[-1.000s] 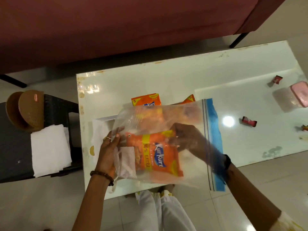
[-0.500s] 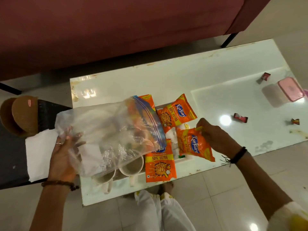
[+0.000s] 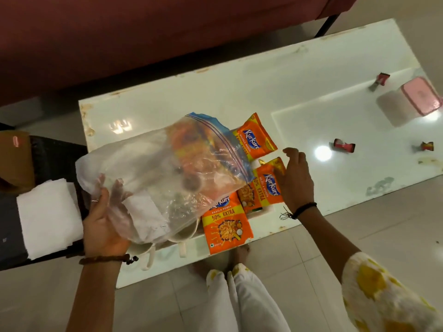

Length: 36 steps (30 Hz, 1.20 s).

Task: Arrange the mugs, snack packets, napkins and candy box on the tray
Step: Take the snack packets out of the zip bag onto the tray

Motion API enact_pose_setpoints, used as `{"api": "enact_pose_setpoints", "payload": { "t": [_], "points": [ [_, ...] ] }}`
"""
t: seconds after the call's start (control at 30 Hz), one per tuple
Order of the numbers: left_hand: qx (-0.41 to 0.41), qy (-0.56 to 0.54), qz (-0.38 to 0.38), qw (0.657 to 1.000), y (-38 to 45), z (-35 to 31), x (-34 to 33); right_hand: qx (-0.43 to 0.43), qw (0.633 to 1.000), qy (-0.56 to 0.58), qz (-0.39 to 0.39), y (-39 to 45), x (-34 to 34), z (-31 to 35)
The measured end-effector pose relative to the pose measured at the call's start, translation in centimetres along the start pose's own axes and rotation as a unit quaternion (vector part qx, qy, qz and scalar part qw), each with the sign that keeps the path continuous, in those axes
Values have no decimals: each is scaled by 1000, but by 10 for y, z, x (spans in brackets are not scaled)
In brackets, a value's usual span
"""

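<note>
the left hand (image 3: 105, 224) grips a clear zip bag (image 3: 158, 178) from below, fingers (image 3: 117, 188) curled up inside or behind the plastic, and holds it above the tabletop's (image 3: 215, 97) near left corner. the right hand (image 3: 296, 178) is open, fingers spread, palm resting on the edge of 1 orange packet (image 3: 266, 188) without closing on it. 2 more packets show near the front edge: 1 (image 3: 257, 138) just beyond it, 1 (image 3: 226, 227) nearer, overhanging the white tray (image 3: 263, 210) that lies under them. 2 mug handles (image 3: 151, 258) stick out below the bag. white napkins (image 3: 48, 212) lie on a dark stool (image 3: 55, 159) off the left edge. the pink-lidded box (image 3: 419, 98) sits near the far right corner, with 3 candies (image 3: 344, 146) scattered between.
</note>
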<state>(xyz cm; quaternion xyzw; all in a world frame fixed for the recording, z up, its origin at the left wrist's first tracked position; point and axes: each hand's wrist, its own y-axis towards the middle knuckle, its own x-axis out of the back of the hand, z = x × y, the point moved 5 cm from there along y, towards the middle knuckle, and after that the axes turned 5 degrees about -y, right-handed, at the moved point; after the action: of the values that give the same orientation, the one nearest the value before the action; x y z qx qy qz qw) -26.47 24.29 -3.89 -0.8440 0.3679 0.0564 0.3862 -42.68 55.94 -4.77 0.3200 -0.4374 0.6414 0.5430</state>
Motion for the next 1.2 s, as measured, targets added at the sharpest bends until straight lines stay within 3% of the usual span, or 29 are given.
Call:
{"api": "enact_pose_setpoints", "payload": {
  "t": [0.1, 0.2, 0.27, 0.33, 0.4, 0.43, 0.5, 0.63, 0.73, 0.8, 0.87, 1.0, 1.2],
  "points": [
    [-18, -140, 43, 989, -5, 13, -4, 31, 992, 95, -78, -26, 12, 9],
    [-19, -235, 50, 970, -16, 26, -24, -55, 958, 281, -31, -57, 2, 16],
    [-31, -172, 14, 985, -24, 32, -33, -180, 868, 455, 79, -80, -17, 28],
    [-48, -89, -104, 989, -42, 38, -22, -256, 760, 571, 174, -99, -30, 46],
    [-7, -71, -111, 991, -54, 53, -18, -276, 691, 644, 178, -108, -29, 57],
    [9, -94, -68, 993, -63, 56, -22, -274, 676, 665, 157, -108, -24, 59],
    [62, -171, 19, 983, -75, 60, -27, -247, 678, 682, 120, -104, -11, 57],
    [88, -171, 114, 975, -83, 51, -9, -231, 669, 693, 138, -93, 27, 62],
    [120, -64, 89, 987, -77, 38, 8, -159, 694, 661, 237, -92, 49, 69],
    [204, -38, 99, 973, -73, 35, -7, -134, 688, 649, 294, -93, 54, 71],
    [168, 49, 83, 981, -64, 29, -15, -139, 684, 642, 317, -94, 52, 66],
    [231, 151, 107, 955, -55, 34, -34, -151, 774, 531, 309, -92, 41, 50],
    [171, 167, 198, 951, -47, 25, -40, -173, 729, 579, 321, -97, 39, 35]
  ]
}}
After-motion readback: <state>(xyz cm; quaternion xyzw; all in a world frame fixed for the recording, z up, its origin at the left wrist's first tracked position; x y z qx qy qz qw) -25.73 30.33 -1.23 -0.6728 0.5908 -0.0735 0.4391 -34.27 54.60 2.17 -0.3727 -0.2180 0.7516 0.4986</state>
